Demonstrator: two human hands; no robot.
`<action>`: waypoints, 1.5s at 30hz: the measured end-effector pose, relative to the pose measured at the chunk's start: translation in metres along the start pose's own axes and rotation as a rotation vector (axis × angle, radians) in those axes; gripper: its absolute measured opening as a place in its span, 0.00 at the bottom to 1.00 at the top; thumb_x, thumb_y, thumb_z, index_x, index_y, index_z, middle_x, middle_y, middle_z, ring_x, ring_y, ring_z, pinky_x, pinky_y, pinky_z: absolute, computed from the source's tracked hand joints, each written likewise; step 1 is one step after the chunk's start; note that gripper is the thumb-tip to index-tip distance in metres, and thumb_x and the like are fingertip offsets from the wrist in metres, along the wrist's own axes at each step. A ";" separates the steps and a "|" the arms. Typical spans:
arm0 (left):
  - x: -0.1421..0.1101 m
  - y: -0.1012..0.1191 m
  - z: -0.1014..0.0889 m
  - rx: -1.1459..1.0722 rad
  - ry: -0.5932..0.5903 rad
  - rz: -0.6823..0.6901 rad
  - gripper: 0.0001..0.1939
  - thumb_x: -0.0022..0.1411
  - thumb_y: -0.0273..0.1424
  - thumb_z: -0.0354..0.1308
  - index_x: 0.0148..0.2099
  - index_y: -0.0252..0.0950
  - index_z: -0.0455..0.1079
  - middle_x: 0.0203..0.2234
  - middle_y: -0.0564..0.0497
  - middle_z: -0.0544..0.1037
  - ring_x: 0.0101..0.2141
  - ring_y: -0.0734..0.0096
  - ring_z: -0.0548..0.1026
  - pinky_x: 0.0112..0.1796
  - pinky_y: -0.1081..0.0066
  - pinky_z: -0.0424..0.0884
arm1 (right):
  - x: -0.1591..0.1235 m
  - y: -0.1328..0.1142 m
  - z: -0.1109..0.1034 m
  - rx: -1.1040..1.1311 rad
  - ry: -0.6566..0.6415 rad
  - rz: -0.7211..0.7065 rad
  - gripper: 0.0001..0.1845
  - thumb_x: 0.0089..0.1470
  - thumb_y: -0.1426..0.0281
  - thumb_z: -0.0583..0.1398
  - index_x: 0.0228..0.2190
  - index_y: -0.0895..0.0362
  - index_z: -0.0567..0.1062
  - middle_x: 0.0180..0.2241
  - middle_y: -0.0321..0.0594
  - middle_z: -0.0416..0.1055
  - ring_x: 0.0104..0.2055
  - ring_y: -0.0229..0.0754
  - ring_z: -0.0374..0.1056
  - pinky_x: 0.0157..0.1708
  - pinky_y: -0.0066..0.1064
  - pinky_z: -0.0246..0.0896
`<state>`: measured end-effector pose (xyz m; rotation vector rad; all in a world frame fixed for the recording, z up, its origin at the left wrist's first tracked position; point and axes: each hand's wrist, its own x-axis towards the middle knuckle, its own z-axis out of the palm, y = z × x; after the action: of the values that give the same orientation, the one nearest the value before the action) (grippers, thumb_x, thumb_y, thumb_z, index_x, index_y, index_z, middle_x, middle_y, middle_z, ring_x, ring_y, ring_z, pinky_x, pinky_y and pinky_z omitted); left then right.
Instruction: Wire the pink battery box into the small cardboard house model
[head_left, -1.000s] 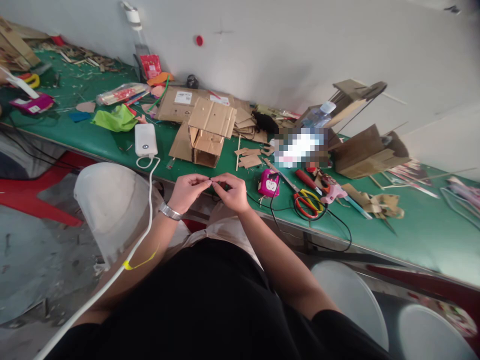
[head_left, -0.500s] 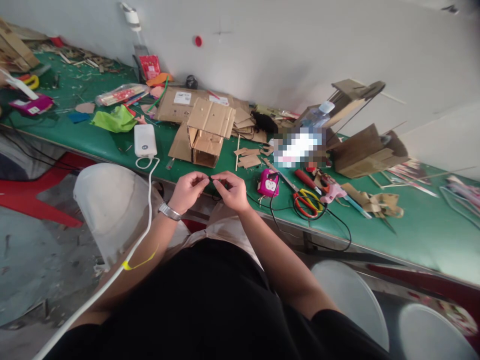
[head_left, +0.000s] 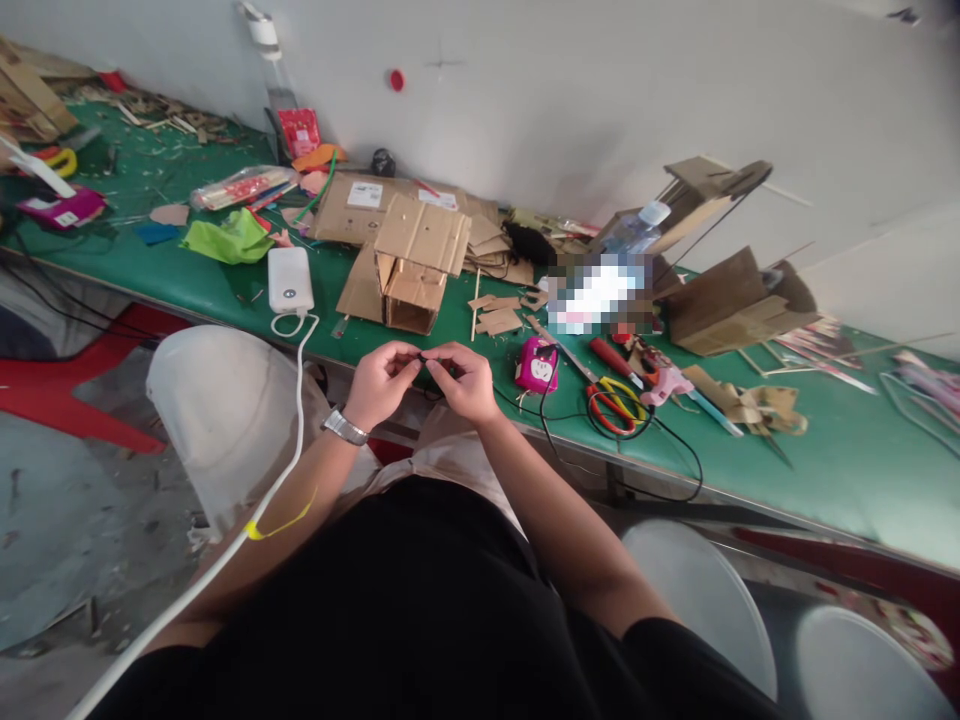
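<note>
My left hand point(head_left: 385, 383), with a metal-banded watch point(head_left: 345, 426) at its wrist, pinches thumb against forefinger. Opposite it, my right hand point(head_left: 463, 382) is closed in a similar pinch, and the fingertips of both nearly meet. A tiny dark piece point(head_left: 422, 359) shows between them, too small to name. Both hands hover at the front edge of the green table point(head_left: 247, 310), above my lap. Just beyond stands a cardboard box construction point(head_left: 420, 255) with open compartments. To the right of my right hand sits a magenta socket block point(head_left: 536, 366) with a black plug in it.
Orange-and-yellow-handled scissors point(head_left: 611, 405), a red-handled screwdriver point(head_left: 615, 362) and a pink glue gun point(head_left: 667, 386) lie to the right among a black cable point(head_left: 694, 470). A white power bank point(head_left: 290, 281) on the left feeds a white cable point(head_left: 298, 400) running across my left arm.
My left hand has shifted slightly right, closing the small gap to the right fingertips. My right hand and the table things look the same.
</note>
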<state>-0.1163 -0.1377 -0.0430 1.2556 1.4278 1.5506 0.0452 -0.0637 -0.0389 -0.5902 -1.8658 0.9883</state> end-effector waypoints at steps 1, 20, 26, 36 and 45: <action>0.000 0.000 0.000 0.015 0.006 0.012 0.11 0.63 0.37 0.66 0.43 0.35 0.77 0.34 0.47 0.82 0.28 0.71 0.77 0.30 0.71 0.74 | 0.000 0.000 0.000 -0.002 0.001 0.000 0.09 0.64 0.64 0.65 0.40 0.54 0.84 0.37 0.42 0.81 0.31 0.39 0.71 0.33 0.34 0.69; -0.001 0.010 0.000 -0.096 0.020 -0.152 0.20 0.58 0.48 0.70 0.35 0.35 0.78 0.20 0.52 0.76 0.22 0.73 0.73 0.23 0.74 0.66 | 0.001 0.002 0.000 -0.022 -0.025 -0.016 0.11 0.66 0.61 0.64 0.40 0.54 0.85 0.36 0.42 0.81 0.34 0.41 0.75 0.37 0.35 0.72; -0.001 0.009 0.000 -0.253 0.005 -0.350 0.21 0.53 0.47 0.74 0.34 0.34 0.79 0.27 0.47 0.81 0.21 0.77 0.71 0.20 0.77 0.62 | 0.001 0.002 0.000 -0.021 -0.021 -0.035 0.12 0.66 0.60 0.64 0.39 0.54 0.85 0.36 0.44 0.81 0.35 0.41 0.74 0.36 0.35 0.72; 0.001 0.006 -0.001 -0.323 -0.042 -0.314 0.19 0.53 0.44 0.74 0.37 0.34 0.78 0.26 0.49 0.78 0.24 0.78 0.70 0.21 0.78 0.60 | 0.003 0.001 0.000 -0.017 -0.042 -0.009 0.12 0.65 0.60 0.65 0.39 0.53 0.85 0.37 0.44 0.80 0.36 0.41 0.74 0.37 0.35 0.72; 0.000 0.012 0.001 -0.245 -0.033 -0.317 0.18 0.55 0.43 0.72 0.34 0.35 0.74 0.21 0.53 0.74 0.23 0.77 0.71 0.22 0.79 0.62 | -0.003 0.010 0.003 0.038 0.008 0.095 0.16 0.63 0.59 0.65 0.48 0.55 0.79 0.35 0.38 0.77 0.28 0.34 0.65 0.31 0.30 0.66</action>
<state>-0.1138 -0.1397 -0.0317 0.8607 1.2978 1.4284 0.0437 -0.0613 -0.0489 -0.6639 -1.8217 1.0797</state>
